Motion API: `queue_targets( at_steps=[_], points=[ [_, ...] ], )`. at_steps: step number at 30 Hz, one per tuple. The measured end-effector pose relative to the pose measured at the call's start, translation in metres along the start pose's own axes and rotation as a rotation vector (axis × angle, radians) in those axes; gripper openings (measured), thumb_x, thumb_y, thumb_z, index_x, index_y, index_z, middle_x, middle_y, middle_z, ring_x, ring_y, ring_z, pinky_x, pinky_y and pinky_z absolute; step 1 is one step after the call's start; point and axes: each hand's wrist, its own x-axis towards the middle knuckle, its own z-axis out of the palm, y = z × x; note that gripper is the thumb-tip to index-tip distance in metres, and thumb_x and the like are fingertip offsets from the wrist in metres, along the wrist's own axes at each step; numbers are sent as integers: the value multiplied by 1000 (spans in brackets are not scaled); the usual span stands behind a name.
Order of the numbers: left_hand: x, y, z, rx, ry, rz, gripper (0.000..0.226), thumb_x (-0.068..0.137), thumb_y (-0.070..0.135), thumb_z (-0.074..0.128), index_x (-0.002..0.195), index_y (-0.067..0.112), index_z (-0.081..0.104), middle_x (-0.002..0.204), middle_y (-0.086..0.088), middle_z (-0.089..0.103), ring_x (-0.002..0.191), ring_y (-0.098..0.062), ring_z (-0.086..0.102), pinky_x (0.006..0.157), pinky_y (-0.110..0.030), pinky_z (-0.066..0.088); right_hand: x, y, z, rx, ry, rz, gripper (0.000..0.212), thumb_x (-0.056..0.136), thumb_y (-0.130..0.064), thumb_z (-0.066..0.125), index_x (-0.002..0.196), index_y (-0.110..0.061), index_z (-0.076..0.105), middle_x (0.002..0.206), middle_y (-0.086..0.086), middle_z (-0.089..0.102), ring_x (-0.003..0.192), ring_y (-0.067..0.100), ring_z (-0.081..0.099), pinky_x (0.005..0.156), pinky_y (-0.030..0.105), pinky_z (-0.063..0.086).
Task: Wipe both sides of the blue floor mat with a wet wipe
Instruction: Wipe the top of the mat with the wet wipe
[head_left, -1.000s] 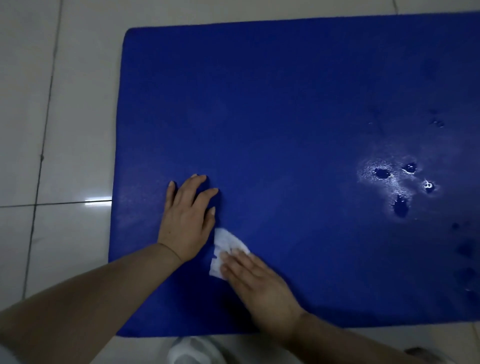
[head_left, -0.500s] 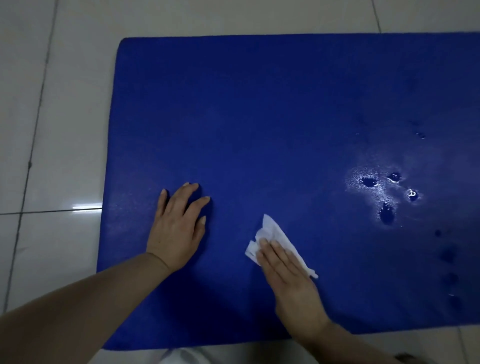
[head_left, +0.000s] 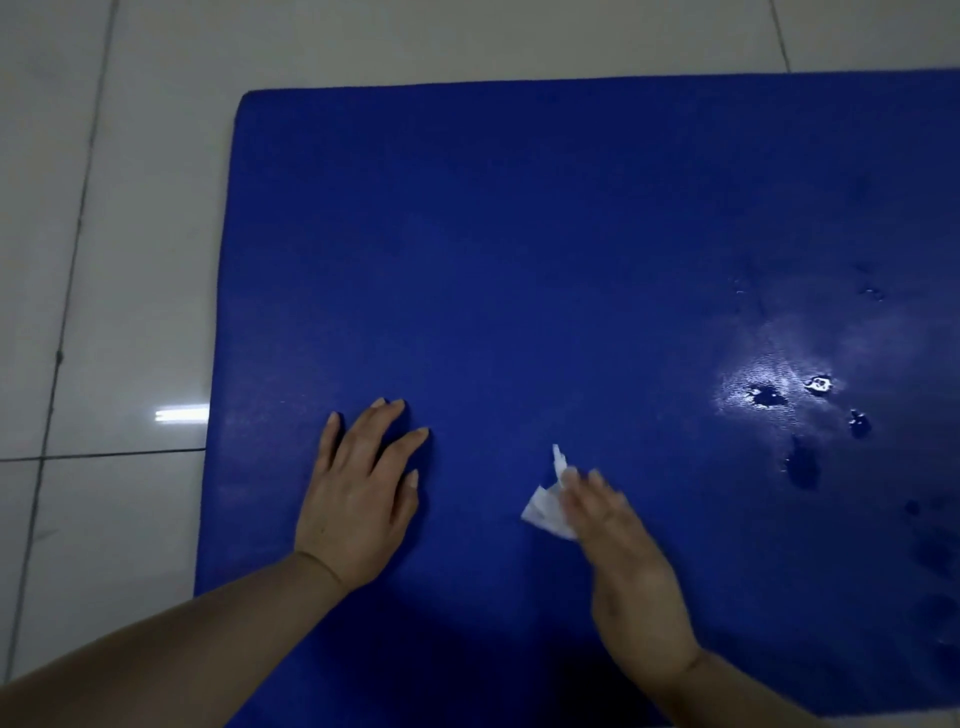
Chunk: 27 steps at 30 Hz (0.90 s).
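A: Where is the mat (head_left: 519, 260) lying right now?

B: It is lying flat on the tiled floor (head_left: 104, 208), blue side up, and it is filling most of your view. Its left edge and far edge are showing against the pale tiles; the right side is running out of the picture.

A: And what is your left hand (head_left: 358, 504) doing?

B: You are resting it palm down on the mat, near the left edge. The fingers (head_left: 387, 421) are lying straight and slightly spread, pointing away from you, with the thumb held a little apart on the right.

A: What about the wipe (head_left: 545, 506)?

B: It is sitting on the mat under the fingertips of your right hand (head_left: 628, 571), to the right of the left hand and apart from it. It is crumpled and white, with one thin corner sticking up toward the far edge.

A: Are those fingers pinching it?

B: They are looking straight and close together, pressing the wipe down against the mat, but the hand is blurred, so I cannot tell exactly how each finger is lying.

A: Anything else on the mat?

B: Over to the right, well apart from both hands, a patch of water drops (head_left: 779, 395) is catching the light, with a few darker wet spots just below it. A bright streak of light is also reflecting on the tile beside the left edge.
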Motion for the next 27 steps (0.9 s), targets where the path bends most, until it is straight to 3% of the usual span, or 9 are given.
queue_targets(
  at_steps=[4,6,8,12,13,16,20,24,27],
  points=[
    [2,-3,0,-3,-9,28,38,91,26,39,127,16,46,142,-11,39,134,-27,35,116,-51,13,55,10,-28,32,202,90,59,84,6,23,141,-1,36,148,9,36,139,22,28,118,33,18],
    [3,-3,-2,4,-33,23,37,91,27,40,126,16,47,141,-12,42,134,-28,36,116,-51,12,61,10,-24,-183,59,13,71,78,13,40,145,-4,24,156,0,19,142,22,22,117,34,14],
    [4,-1,-5,23,-70,13,36,91,27,40,125,17,48,140,-13,44,133,-28,37,114,-52,15,51,4,-14,-217,-166,25,93,59,18,58,143,-5,24,155,5,20,141,23,21,115,35,11],
    [10,3,-14,130,-150,-4,40,90,27,39,121,13,60,136,-15,51,128,-29,41,107,-55,29,57,2,-22,-333,-309,2,89,54,4,46,142,-1,33,148,16,37,136,28,37,114,34,14],
    [12,6,-19,178,-186,-16,42,90,27,40,120,12,64,136,-15,53,128,-28,42,106,-56,32,61,2,-28,-371,-331,-28,89,56,4,47,144,-2,29,152,15,28,138,27,34,118,33,15],
    [19,35,-36,315,-352,-189,42,94,24,47,135,18,55,150,-9,38,140,-25,32,111,-54,25,69,4,-43,-425,-539,-141,79,88,3,39,142,-3,-18,144,10,-34,141,20,-19,116,30,-3],
    [35,76,-55,259,-524,-452,54,102,30,33,153,23,18,161,0,-2,148,-19,-1,118,-47,3,82,-1,-52,-450,-636,-121,76,95,1,36,148,-7,-17,149,4,-33,145,20,-18,117,28,1],
    [33,80,-76,230,-453,-436,51,100,27,37,150,23,28,160,-4,12,146,-20,11,118,-38,10,90,-2,-61,-387,-715,-85,83,92,3,45,150,-11,-13,156,0,-25,146,17,-10,118,27,16],
    [24,81,-64,89,-205,-502,46,97,21,47,143,17,43,155,-9,27,139,-25,31,112,-38,24,91,2,-59,-324,-667,-52,80,93,2,42,150,-12,-12,157,-1,-23,146,15,-8,117,25,18]
  ],
)
